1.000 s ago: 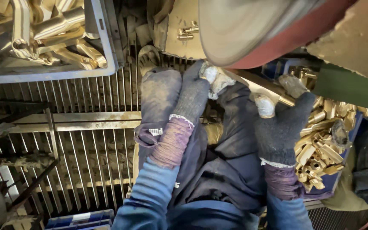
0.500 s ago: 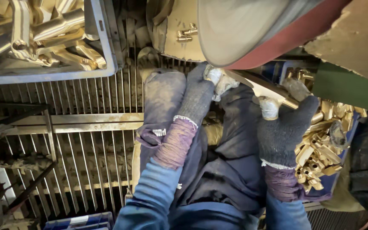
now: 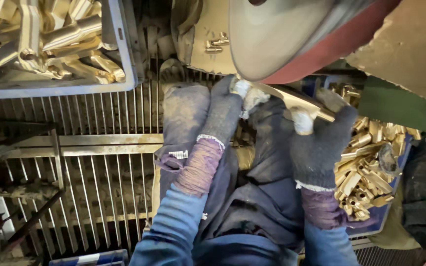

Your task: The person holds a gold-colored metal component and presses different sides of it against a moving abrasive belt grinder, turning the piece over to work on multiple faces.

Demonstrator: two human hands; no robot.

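Since a moment ago the brass bar (image 3: 299, 101) has tipped a little, its right end lower and its left end up against the rim of the big grinding wheel (image 3: 282, 37); both hands have stayed almost where they were, the right one settling slightly lower.

The left hand (image 3: 225, 111), in a dark knitted glove with pale worn fingertips, reaches forward and up from a purple cuff and blue sleeve. Its fingers (image 3: 242, 88) are closed together on the near left end of the bar, right below the wheel's edge. The right hand (image 3: 321, 143), in the same sort of glove, is turned palm-in with the wrist bent back; its fingers (image 3: 302, 120) are clamped around the bar's right part, thumb tip pale on the underside. The bar lies between the two hands, slanting down to the right, touching the wheel at its left end.

The wheel has a dull grey face and a reddish band round its rim. Under the hands are the person's lap and dark trousers (image 3: 252, 197), dusty at the knee. To the left, a grey crate (image 3: 119, 54) full of long brass pieces stands on a metal floor grate (image 3: 99, 162). On the right, a blue tray (image 3: 385, 212) holds a heap of smaller brass pieces (image 3: 366, 167), just beside the right wrist.
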